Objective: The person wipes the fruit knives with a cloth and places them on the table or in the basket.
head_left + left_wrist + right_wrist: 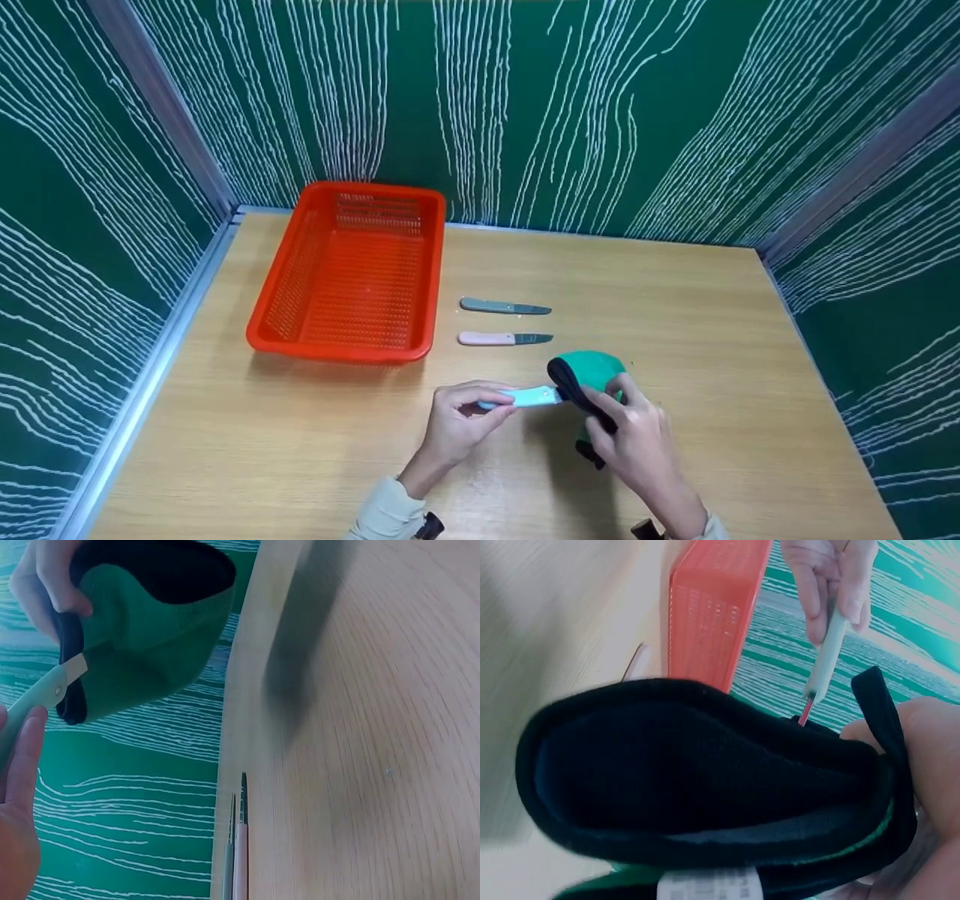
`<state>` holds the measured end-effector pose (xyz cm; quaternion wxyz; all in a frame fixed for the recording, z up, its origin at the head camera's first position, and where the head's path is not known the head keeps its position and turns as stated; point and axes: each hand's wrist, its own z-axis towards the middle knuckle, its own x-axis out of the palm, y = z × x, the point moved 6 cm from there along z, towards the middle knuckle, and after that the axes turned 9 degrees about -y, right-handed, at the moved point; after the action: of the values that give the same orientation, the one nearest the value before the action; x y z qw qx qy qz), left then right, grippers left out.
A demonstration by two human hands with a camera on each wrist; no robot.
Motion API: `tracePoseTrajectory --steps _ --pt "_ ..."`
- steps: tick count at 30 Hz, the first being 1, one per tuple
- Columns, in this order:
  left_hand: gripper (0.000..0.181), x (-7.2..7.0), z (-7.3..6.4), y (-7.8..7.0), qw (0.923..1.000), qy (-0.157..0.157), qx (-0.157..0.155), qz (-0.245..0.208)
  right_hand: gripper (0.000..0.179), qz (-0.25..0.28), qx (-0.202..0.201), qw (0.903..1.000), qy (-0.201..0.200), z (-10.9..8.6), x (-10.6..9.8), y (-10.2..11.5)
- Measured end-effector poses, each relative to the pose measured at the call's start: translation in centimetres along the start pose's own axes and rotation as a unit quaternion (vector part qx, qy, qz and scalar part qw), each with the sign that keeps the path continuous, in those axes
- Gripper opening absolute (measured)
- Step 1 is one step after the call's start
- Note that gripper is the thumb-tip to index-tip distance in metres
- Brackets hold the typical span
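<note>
Between its thumb and fingers my left hand [459, 424] pinches the mint-green handle of a small knife [534, 397]. The knife's short blade [76, 667] points right and overlaps the black-edged rim of a green cloth mitt [594, 367]. My right hand [643, 439] grips this mitt by its black edge, above the table's front half. In the right wrist view the mitt's dark opening [645, 765] gapes wide, with a hanging loop [877, 701] and a white label [711, 885]. Part of the blade is hidden by the mitt in the head view.
A grey-green-handled knife [489, 305] and a pink-handled knife [487, 339] lie parallel on the wooden table [675, 300], blades to the right. A red plastic basket [431, 300] stands left of them. Green walls with white lines [405, 90] enclose the table's back and sides.
</note>
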<state>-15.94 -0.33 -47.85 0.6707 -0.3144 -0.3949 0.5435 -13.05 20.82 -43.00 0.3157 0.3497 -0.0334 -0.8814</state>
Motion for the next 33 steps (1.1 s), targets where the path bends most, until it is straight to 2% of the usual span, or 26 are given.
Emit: tracePoseTrajectory --steps 5,10,15,20,23,26,33 --pt "0.013 0.0 0.3 -1.8 0.9993 0.004 0.036 0.007 0.032 -0.01 0.023 0.9996 0.015 -0.3 -0.6 -1.4" --pt "0.012 -0.2 0.2 -1.8 0.9997 0.014 0.022 0.002 0.031 -0.022 0.074 0.997 0.008 -0.5 -1.9 -3.2" --pt "0.011 -0.5 0.2 -1.5 0.9998 0.016 0.007 0.007 0.032 -0.008 0.121 0.992 -0.036 -0.4 -3.4 -4.6" --pt "0.012 -0.7 0.3 -1.4 0.9998 0.015 0.011 0.011 0.031 0.023 0.155 0.9834 -0.091 -0.1 -4.5 -5.1" --pt "0.013 -0.6 0.3 -1.5 0.9997 0.014 0.016 0.013 0.03 0.033 0.173 0.9782 -0.11 0.2 -4.9 -4.8" --pt "0.013 -0.6 0.3 -1.6 0.9996 0.01 0.018 0.02 0.029 0.046 0.175 0.9759 -0.121 1.0 -5.2 -3.7" --pt "0.013 -0.7 0.3 -1.2 0.9995 0.002 -0.026 0.02 0.027 0.107 0.124 0.9782 -0.128 3.3 -5.2 1.2"
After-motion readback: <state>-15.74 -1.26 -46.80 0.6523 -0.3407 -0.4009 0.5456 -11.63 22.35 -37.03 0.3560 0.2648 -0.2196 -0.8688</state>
